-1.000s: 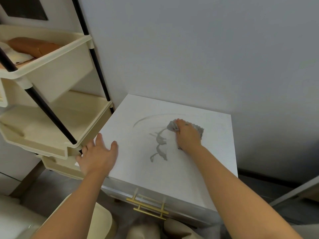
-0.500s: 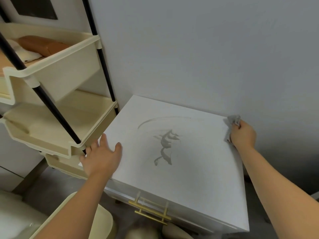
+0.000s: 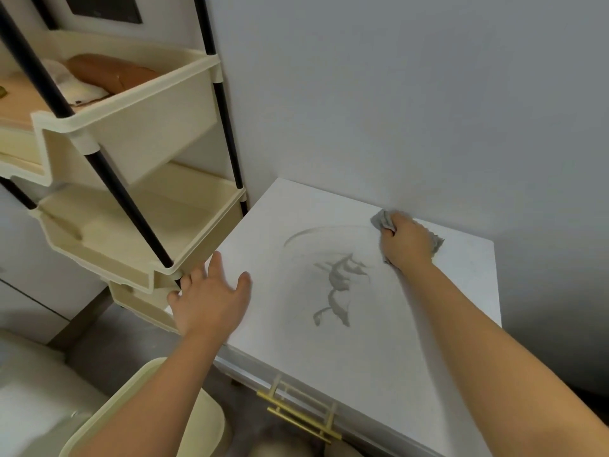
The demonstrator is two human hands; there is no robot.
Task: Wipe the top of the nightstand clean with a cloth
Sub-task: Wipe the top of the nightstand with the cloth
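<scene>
The right hand (image 3: 407, 242), fingers bunched on the grey cloth (image 3: 382, 222) at the nightstand (image 3: 379, 351) top's far edge (left hand (image 3: 211, 300) splayed flat, near left), risks bypassing the 1 grey smear (image 3: 337, 286) mid-top.

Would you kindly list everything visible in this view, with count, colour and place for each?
Nightstand: one, white, against the wall, centre right.
Smear: one, grey, middle of the nightstand top, with a curved streak behind it.
Cloth: one, grey, at the back of the top, under the right hand.
Drawer handle: one, gold, nightstand front.
Tiered cart: one, cream trays on black poles, left of the nightstand.
Brown item: one, in the cart's top tray; kind unclear.
Wall: grey, behind.
Left hand: open, on the nightstand's left edge.
Right hand: closed on the cloth.
</scene>
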